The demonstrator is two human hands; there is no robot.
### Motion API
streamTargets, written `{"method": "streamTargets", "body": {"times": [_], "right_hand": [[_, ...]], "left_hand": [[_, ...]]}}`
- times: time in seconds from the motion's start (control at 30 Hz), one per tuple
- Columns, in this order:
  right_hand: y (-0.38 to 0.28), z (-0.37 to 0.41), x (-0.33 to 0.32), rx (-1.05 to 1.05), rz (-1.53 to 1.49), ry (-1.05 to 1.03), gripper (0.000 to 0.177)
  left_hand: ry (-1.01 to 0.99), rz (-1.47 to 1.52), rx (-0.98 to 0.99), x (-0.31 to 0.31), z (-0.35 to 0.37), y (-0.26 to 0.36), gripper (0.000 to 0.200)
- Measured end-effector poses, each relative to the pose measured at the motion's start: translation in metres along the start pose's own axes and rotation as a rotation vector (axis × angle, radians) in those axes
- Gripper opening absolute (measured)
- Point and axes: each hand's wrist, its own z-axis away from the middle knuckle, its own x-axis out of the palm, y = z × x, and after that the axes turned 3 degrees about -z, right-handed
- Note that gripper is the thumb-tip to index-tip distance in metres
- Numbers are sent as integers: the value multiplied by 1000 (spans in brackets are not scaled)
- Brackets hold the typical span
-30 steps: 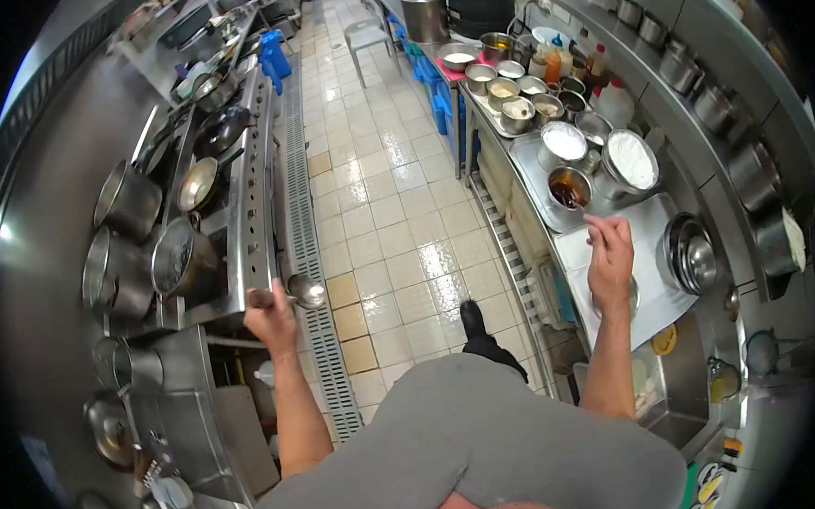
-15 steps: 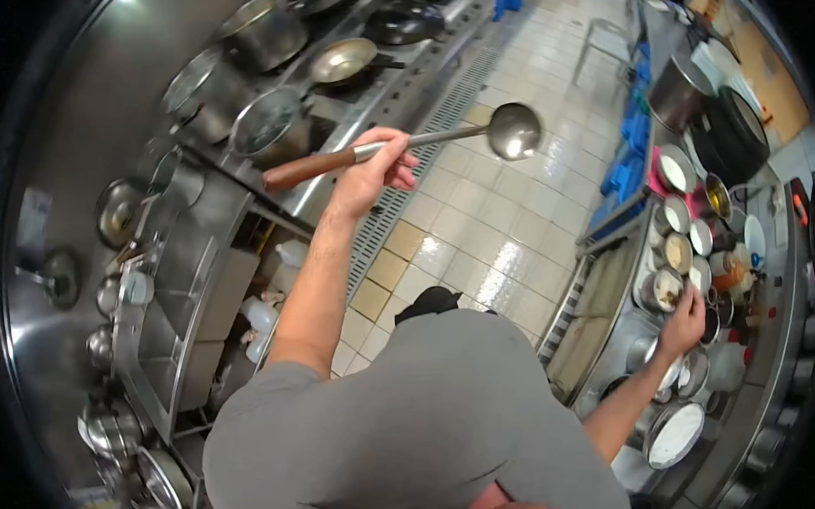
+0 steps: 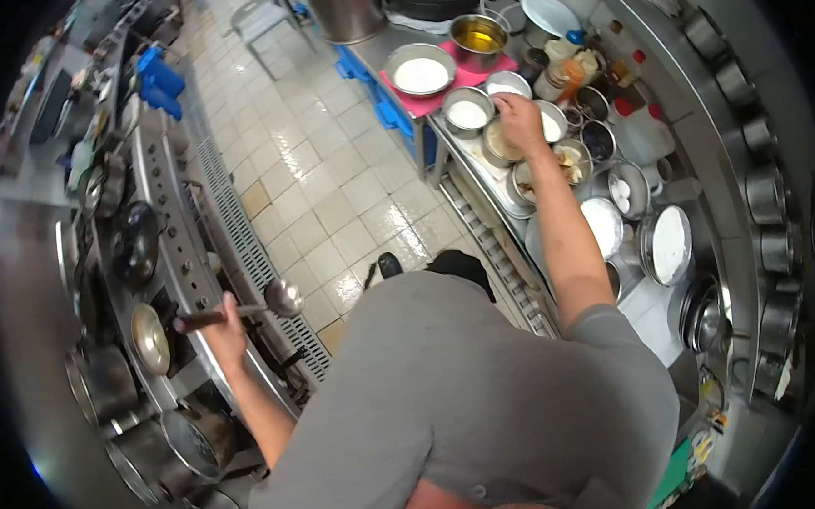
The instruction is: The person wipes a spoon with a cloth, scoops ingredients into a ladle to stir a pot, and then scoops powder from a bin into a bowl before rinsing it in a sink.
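Note:
My left hand is closed round the handle of a ladle. Its brown grip points left, and the steel bowl hangs over the floor drain. To the right, my right hand reaches among metal pots of white and pale contents. Its fingers look pressed together over a pot of beige powder; whatever is between them is hidden. Just left of these fingers stands a pot of white powder. Below the wrist is a pot with brown and pale pieces.
On the left runs a stove with a frying pan, a dark wok and several large pots. A pot of yellow oil and a bowl of white contents stand on a pink mat. Farther back is a grey chair on the tiled floor.
The view has swung right toward the ingredient counter. My right hand has moved from the nearer pots to the farther ones. My left hand still holds the ladle, now lower, beside the stove.

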Motion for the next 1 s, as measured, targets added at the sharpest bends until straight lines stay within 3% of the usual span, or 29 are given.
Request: {"method": "streamTargets", "body": {"times": [0.03, 0.07, 0.1, 0.23, 0.43, 0.6, 0.73, 0.83, 1.0], "right_hand": [[4, -3, -1, 54, 11, -22, 18], [5, -4, 0, 108, 16, -40, 19], [19, -3, 3, 307, -19, -71, 20], [39, -1, 8, 545, -92, -4, 22], [66, 4, 20, 762, -172, -15, 27], [43, -7, 17, 1047, -364, 109, 25], [63, 6, 18, 1070, -486, 212, 22], [45, 0, 8, 1097, -569, 369, 21], [1, -18, -6, 973, -636, 414, 21]], "left_hand": [[-34, 21, 17, 2, -23, 19, 43], [-114, 83, -128, -4, -44, 49, 42], [-161, 353, -121, 1, -81, 77, 37], [-257, 569, 9, 6, -120, 153, 39], [-319, 845, 122, 34, -160, 208, 45], [-382, 970, 227, 75, -187, 230, 55], [-453, 962, 150, 105, -207, 250, 62], [-491, 902, 142, 119, -212, 263, 62], [-554, 856, 176, 135, -215, 291, 62]]}}
